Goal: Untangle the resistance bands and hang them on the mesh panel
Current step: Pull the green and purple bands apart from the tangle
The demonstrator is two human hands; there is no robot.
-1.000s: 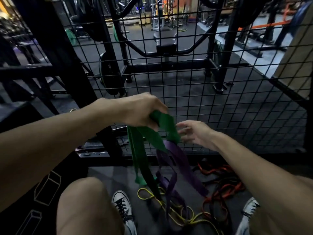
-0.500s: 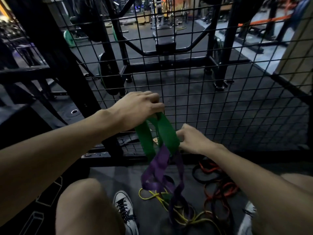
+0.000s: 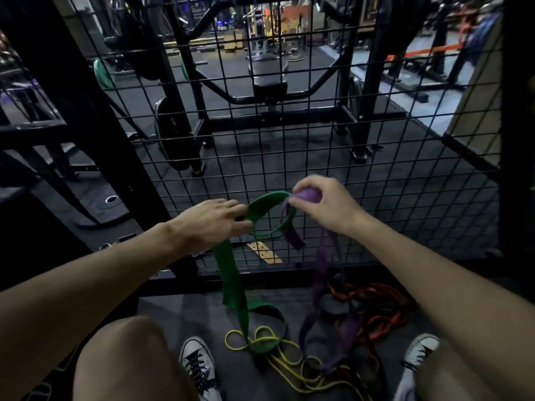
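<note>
Right now I have both hands raised in front of the mesh panel [image 3: 333, 146], with two bands strung between them. My left hand [image 3: 214, 221] grips the green band [image 3: 231, 273] where it arches up, fingers curled over the strap. From there the green band loops across toward my right hand [image 3: 324, 205] and also drops in a long flat strip to the floor, ending in a curl beside my left shoe [image 3: 199, 366]. My right hand pinches the top of the purple band [image 3: 320, 264] between thumb and fingertips, holding it higher than the left. The purple band passes through the green loop just under that pinch, so the two are still linked there. Its longer run hangs down to the floor pile, where it lies among a thin yellow band [image 3: 278, 360] and red and black bands [image 3: 373, 308] close to my right shoe [image 3: 419, 353]. Nothing hangs on the mesh panel yet.
</note>
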